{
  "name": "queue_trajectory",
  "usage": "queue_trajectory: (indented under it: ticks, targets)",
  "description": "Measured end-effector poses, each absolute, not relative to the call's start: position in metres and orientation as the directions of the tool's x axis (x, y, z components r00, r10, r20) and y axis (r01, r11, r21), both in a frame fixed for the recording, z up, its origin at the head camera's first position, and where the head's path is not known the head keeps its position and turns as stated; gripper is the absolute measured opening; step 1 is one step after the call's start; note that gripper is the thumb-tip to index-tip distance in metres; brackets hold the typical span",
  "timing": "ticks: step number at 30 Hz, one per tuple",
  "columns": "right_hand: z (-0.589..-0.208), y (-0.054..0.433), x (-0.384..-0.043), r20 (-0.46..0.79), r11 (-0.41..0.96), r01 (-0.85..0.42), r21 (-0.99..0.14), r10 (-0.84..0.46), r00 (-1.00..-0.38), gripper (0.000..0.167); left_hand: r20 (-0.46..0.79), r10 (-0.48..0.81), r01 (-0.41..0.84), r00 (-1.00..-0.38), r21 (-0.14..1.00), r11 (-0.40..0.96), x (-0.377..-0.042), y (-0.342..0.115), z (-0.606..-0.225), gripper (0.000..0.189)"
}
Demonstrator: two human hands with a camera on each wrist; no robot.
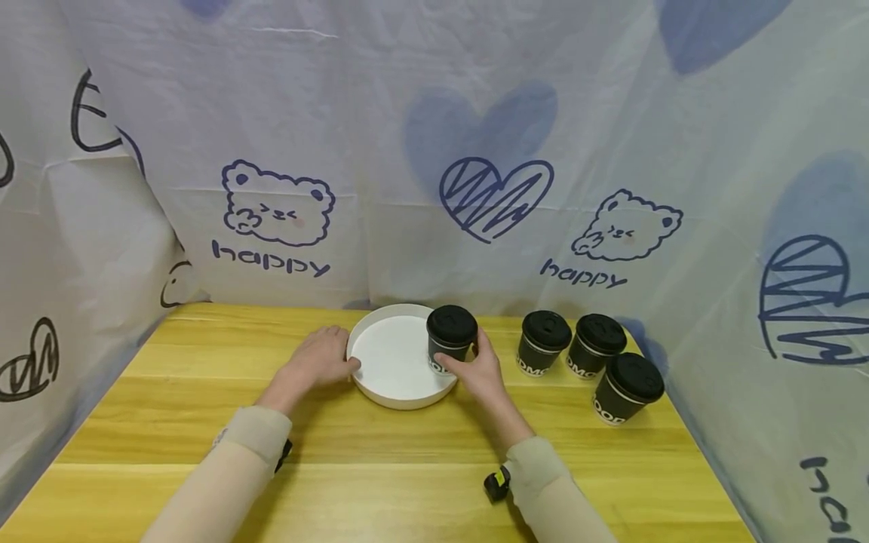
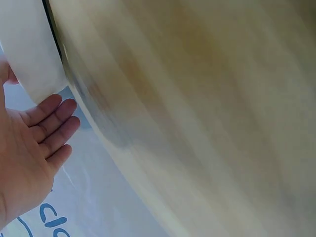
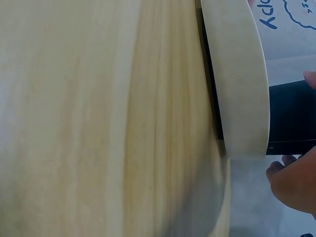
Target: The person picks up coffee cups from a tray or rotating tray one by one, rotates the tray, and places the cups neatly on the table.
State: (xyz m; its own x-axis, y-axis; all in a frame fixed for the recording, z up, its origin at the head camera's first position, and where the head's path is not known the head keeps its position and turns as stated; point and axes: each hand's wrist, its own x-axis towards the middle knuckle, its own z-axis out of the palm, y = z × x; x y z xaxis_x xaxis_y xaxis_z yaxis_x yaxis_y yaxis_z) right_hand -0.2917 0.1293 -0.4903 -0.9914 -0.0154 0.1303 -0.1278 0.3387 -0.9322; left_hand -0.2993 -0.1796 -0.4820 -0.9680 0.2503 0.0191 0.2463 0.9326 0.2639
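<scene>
A round white tray (image 1: 390,358) with a low wall lies on the wooden table. Over its right part stands a black paper cup (image 1: 451,332) with a black lid. My right hand (image 1: 480,371) grips this cup from the right, thumb across its front. In the right wrist view the cup (image 3: 292,117) rises behind the tray's wall (image 3: 242,84). My left hand (image 1: 324,354) rests at the tray's left rim, thumb over the edge. The left wrist view shows that hand's fingers (image 2: 59,123) loosely extended, the index fingertip right at the tray's wall (image 2: 34,44).
Three more black lidded cups stand to the right: one cup (image 1: 543,343) nearest the tray, another cup (image 1: 595,345) beside it, and a third cup (image 1: 626,388) closer to the front. A printed white cloth (image 1: 394,249) hangs behind the table (image 1: 380,483) and along its sides.
</scene>
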Motion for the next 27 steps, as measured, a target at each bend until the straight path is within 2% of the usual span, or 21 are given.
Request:
queue_trajectory:
  ticks: [11,27]
  targets:
    - [-0.4938,0.1224,-0.2973,0.147,0.267,-0.137,-0.954,0.015,-0.989,0.089,0.035,0.281,0.281,-0.959,0.222,0.934,-0.3017,-0.1825,-0.4844,0.063]
    - [-0.4970,0.1209,-0.2996,0.175,0.260,-0.158,-0.953,0.043,-0.984,0.083,0.040,0.296,0.298,-0.954,0.162,0.941,-0.3022,-0.1816,-0.4898,0.071]
